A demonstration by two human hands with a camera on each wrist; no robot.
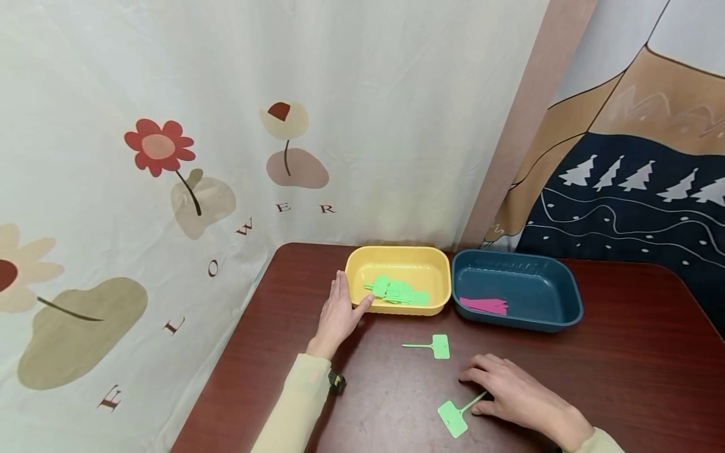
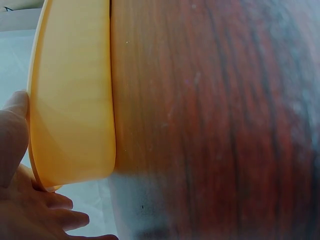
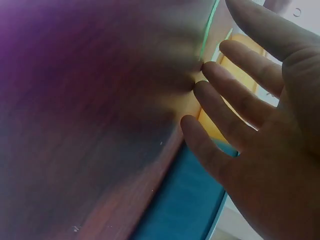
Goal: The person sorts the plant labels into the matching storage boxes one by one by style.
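My left hand (image 1: 338, 318) rests against the left front corner of a yellow tray (image 1: 408, 261), fingers straight along its side and thumb over the front rim. In the left wrist view the tray wall (image 2: 72, 100) stands beside that thumb. Several green plant labels lie piled (image 1: 391, 290) inside the tray. My right hand (image 1: 518, 391) hovers low over the table with fingers loosely spread, holding nothing. Close to its thumb lies a T-shaped green plant label (image 1: 454, 418), its stem pointing toward the hand. Another green plant label (image 1: 440, 346) lies in front of the yellow tray.
A dark blue tray (image 1: 538, 296) stands right of the yellow one, with pink labels (image 1: 484, 306) at its left front. Both are near the back of the brown wooden table (image 1: 385, 390). Printed curtains (image 1: 385, 126) hang behind and to the left.
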